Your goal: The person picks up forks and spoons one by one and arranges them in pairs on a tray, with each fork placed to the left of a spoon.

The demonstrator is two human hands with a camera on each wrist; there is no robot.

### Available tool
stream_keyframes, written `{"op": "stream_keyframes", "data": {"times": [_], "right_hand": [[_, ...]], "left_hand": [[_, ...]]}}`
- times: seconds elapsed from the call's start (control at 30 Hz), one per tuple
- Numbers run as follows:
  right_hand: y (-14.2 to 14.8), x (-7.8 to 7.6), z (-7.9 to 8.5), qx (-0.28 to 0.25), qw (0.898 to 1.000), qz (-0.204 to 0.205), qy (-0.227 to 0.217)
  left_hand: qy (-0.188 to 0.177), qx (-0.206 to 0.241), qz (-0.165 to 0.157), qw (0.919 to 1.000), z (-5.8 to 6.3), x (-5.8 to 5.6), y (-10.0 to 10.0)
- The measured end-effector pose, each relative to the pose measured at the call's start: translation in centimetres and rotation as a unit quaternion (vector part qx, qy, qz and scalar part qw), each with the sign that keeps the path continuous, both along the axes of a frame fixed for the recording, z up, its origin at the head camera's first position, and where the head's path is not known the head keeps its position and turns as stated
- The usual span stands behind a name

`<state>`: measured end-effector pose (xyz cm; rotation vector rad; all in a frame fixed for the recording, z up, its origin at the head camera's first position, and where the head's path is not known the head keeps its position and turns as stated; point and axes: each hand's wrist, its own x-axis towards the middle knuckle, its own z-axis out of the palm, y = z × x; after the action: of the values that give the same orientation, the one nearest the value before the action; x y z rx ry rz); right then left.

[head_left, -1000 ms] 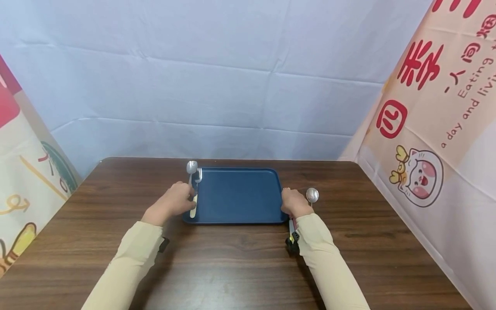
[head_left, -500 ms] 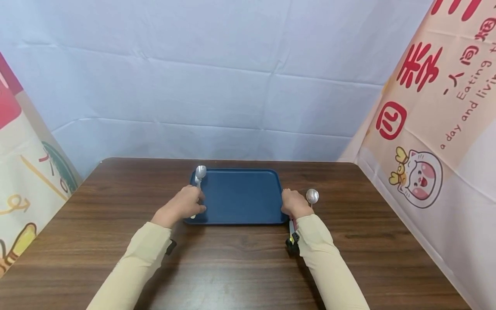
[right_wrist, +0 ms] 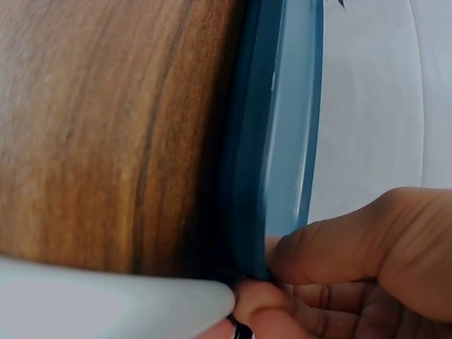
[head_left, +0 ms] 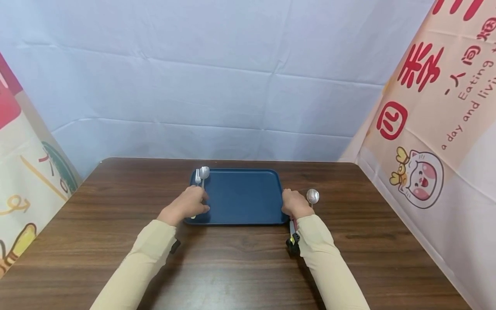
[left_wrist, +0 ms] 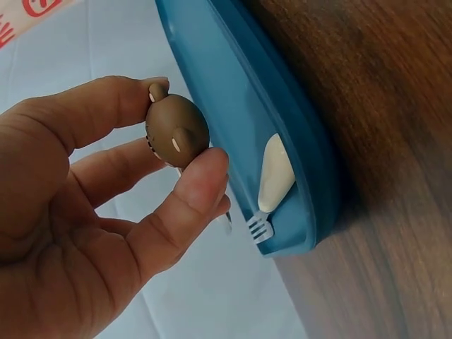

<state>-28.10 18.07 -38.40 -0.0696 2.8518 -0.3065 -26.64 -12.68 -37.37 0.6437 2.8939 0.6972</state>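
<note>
My left hand (head_left: 189,203) pinches a metal spoon (head_left: 204,172) over the left end of the blue tray (head_left: 242,196). In the left wrist view, thumb and fingers hold its rounded brown handle end (left_wrist: 176,133), shaped like an animal's head. A fork (left_wrist: 275,173) with a cream handle lies inside the tray along its left side; the left hand covers much of it in the head view. My right hand (head_left: 295,204) grips the tray's right side, its thumb over the rim (right_wrist: 291,176) in the right wrist view.
Another spoon (head_left: 312,196) lies on the wooden table (head_left: 240,267) to the right of my right hand. A smooth pale thing (right_wrist: 106,304) sits close to the right wrist camera. A white cloth (head_left: 217,86) hangs behind the table, a printed one (head_left: 457,142) at right.
My left hand has moved right with the spoon, from beyond the tray's left rim to over the tray, passing across the fork. The right hand and tray have stayed in place.
</note>
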Motion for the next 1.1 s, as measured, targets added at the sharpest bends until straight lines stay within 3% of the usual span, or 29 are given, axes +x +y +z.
{"op": "stream_keyframes", "data": {"times": [0.33,0.77,1.1], "right_hand": [[0.0,0.0,0.0,-0.002,1.000,-0.003,-0.001],[0.1,0.1,0.0,-0.009,1.000,-0.003,-0.003],[0.2,0.2,0.0,-0.017,1.000,-0.006,0.000]], "left_hand": [[-0.012,-0.006,0.015,0.9998,-0.7,-0.6,0.4],[-0.012,-0.018,-0.009,0.9997,-1.8,-1.1,1.0],[-0.006,-0.056,-0.012,0.9984,-1.7,-1.5,1.4]]}}
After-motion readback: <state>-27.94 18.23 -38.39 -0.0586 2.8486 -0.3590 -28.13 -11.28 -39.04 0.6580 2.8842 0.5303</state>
